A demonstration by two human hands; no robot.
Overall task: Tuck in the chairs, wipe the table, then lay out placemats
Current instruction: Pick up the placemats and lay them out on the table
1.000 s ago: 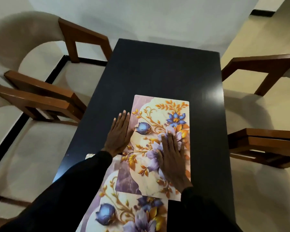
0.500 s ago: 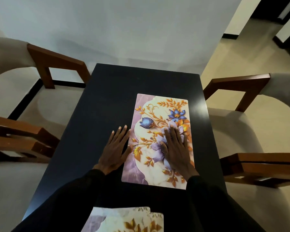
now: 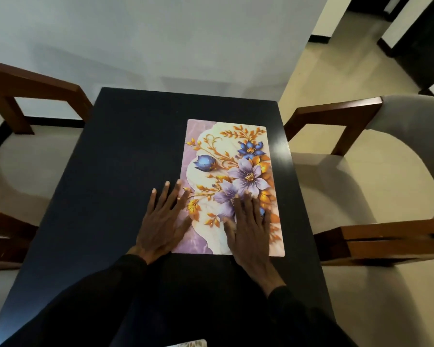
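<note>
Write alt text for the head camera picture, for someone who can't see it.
A person's right hand lies flat on a floral placemat on a dark table, while the left hand lies flat across the placemat's left edge. Wooden-armed seats flank the table: the left chair and the right chair.

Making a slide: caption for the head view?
Right hand flat on the floral placemat, left hand straddling its left edge, on a black table.

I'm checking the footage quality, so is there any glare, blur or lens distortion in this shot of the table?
Head view: no strong glare on the dark table; head view: the placemat is sharp at its far end, smeared around the right hand; head view: wide-angle distortion stretches the right chair near the frame edge.
</note>
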